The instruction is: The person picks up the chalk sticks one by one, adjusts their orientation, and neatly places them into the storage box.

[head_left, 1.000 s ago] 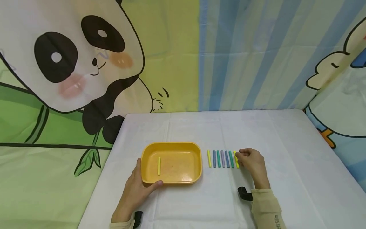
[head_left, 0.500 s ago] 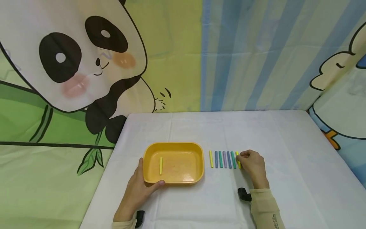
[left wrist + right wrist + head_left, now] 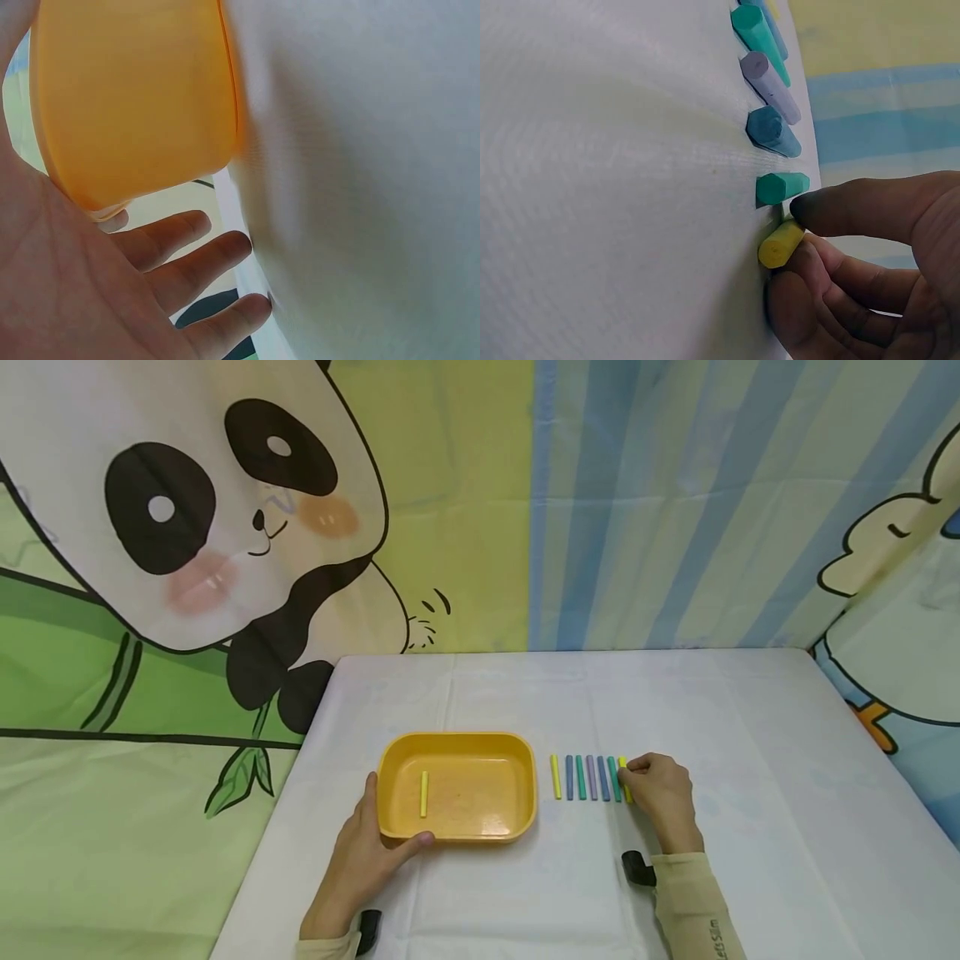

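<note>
In the head view my left hand (image 3: 360, 856) holds the near left corner of a yellow plastic tray (image 3: 480, 836), thumb at the near rim. The left wrist view shows the tray's outer wall (image 3: 135, 90) between thumb and index finger; the other fingers stretch past it. One yellow chalk stick (image 3: 424, 794) lies inside. My right hand (image 3: 663, 797) pinches the rightmost yellow chalk (image 3: 782, 244) of a row between thumb and fingers, at the tabletop. Beside it lies a green chalk (image 3: 780, 188), close to my thumb tip.
Several more chalk sticks stand in line to the left: blue (image 3: 603, 778), purple (image 3: 592, 778), green (image 3: 581, 778) and, nearest the tray, yellow (image 3: 556, 777). A white cloth covers the table (image 3: 517, 902). Behind it hangs a curtain with a printed panda (image 3: 307, 527).
My right fingers have closed in on the rightmost yellow chalk and now cover more of it. The left hand and tray stay in place; the whole head view shifts slightly.
</note>
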`<state>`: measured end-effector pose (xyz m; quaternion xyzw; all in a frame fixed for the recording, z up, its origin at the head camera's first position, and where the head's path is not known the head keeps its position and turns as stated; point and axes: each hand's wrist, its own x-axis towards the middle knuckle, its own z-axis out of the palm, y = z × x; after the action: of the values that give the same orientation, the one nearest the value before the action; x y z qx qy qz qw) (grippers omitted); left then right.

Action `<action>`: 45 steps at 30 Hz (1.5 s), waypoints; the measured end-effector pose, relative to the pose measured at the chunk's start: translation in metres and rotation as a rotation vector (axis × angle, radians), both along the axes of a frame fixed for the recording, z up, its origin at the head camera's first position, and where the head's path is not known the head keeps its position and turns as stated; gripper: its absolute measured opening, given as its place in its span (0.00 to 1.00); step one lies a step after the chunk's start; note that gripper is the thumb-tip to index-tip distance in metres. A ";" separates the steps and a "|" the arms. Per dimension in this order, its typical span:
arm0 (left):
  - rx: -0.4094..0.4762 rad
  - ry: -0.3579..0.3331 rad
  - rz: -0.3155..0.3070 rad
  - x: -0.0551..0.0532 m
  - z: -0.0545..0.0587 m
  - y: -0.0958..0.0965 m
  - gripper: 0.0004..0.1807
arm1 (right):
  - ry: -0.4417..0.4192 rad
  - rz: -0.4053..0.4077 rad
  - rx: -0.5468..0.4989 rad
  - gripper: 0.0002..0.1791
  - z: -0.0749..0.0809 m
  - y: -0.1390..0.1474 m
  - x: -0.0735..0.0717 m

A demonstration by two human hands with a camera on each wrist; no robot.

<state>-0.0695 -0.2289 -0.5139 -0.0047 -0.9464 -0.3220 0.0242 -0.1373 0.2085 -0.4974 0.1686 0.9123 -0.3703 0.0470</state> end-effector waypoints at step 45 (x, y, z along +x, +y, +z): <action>0.020 0.019 -0.003 -0.001 -0.003 -0.002 0.72 | 0.065 0.144 -0.506 0.16 0.051 -0.092 -0.013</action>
<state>-0.0704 -0.2307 -0.5173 -0.0090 -0.9429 -0.3312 0.0328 -0.1507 0.1168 -0.4461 0.0743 0.8015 -0.5873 0.0846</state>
